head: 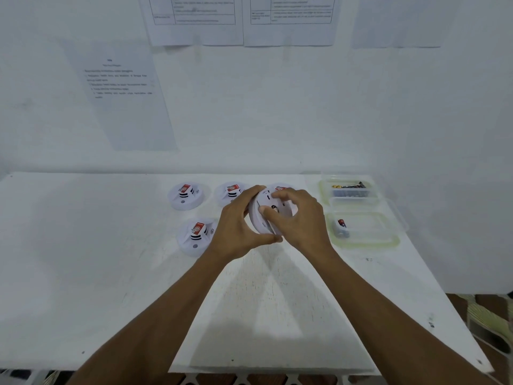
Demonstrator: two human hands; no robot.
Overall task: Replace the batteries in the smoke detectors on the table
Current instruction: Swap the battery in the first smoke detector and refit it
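White round smoke detector (261,227), tilted on edge, gripped between left hand (238,226) and right hand (301,222).

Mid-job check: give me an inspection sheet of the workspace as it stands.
Surface: white table, a few small dark specks.
Job's things: held detector lifted and tilted; far-left detector, far-middle detector and near-left detector sit on the table; hidden detector shows partly behind the hands. Far container holds batteries; near container holds at least one battery.
Clutter: nothing seen.
Grips: left hand grips the held detector's rim; right hand curls over its face.
Cables: nothing seen.
Surroundings: printed sheets on the white wall.
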